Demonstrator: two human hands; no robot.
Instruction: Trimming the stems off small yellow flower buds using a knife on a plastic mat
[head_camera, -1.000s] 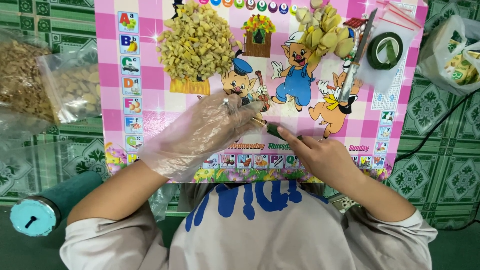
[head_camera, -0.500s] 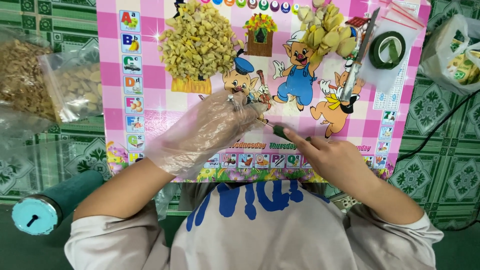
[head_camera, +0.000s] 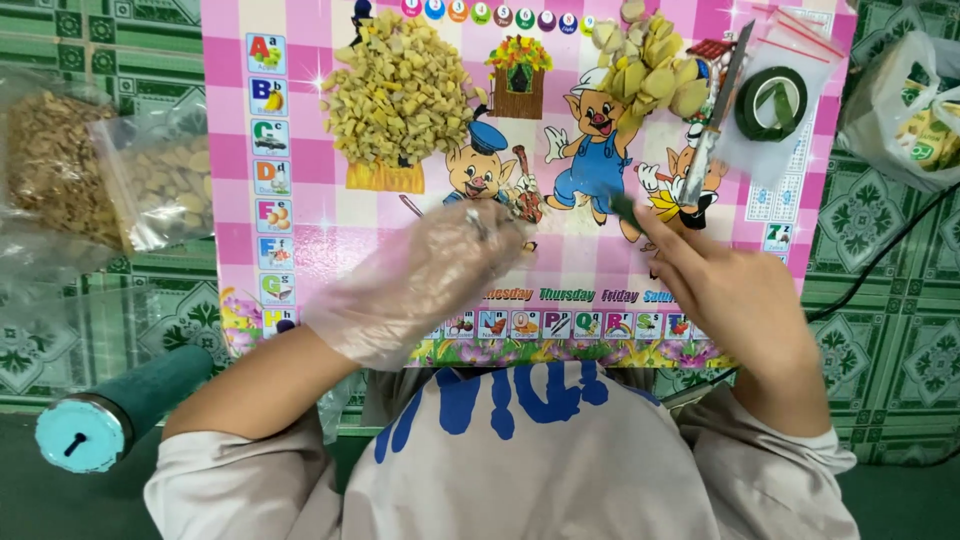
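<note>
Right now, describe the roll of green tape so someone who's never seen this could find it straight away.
Start at the pink checked cartoon mat that covers the middle of the floor. Go to its upper right corner, just right of the knife, where the roll of green tape lies on a clear bag. It is the only dark green ring there; the heaps nearby are pale yellow pieces.

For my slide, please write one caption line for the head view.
Gloved left hand and bare right hand work over a pink cartoon mat holding a pile of chopped yellow pieces.
</note>
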